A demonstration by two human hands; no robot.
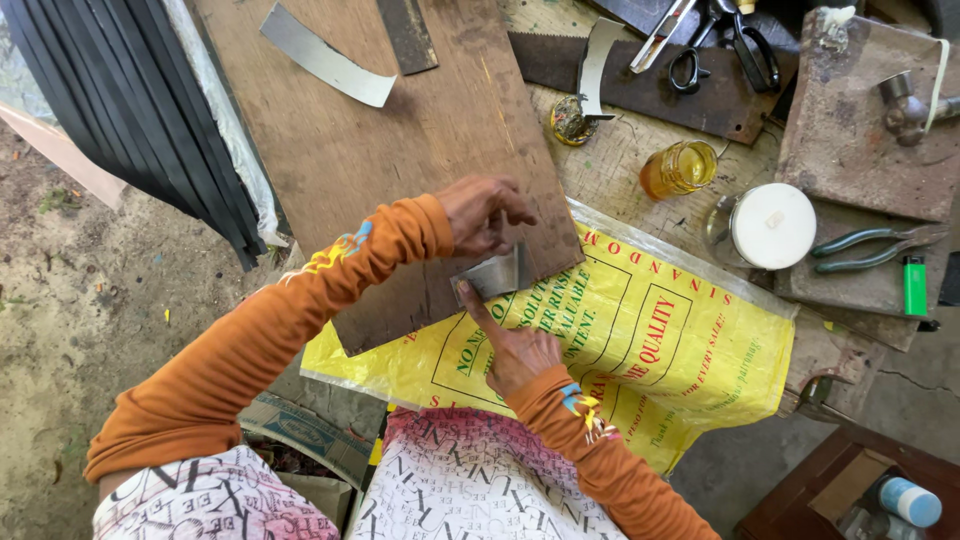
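Note:
A small grey piece of sheet metal (pixel 497 274) lies at the near edge of a brown wooden board (pixel 400 140), over a yellow plastic sack (pixel 650 340). My left hand (pixel 480 212) reaches in from the left and pinches the piece's top edge with bent fingers. My right hand (pixel 518 355) comes up from below, its index finger stretched out and pressed on the piece's lower left corner, the other fingers curled. Both arms wear orange sleeves.
A curved metal strip (pixel 325 55) lies on the board's far end. To the right stand an amber glass (pixel 680 168) and a white-lidded jar (pixel 772 225), with green-handled pliers (pixel 870 250), a green lighter (pixel 914 285) and scissors (pixel 715 45). Black strips (pixel 130 100) lie stacked at the left.

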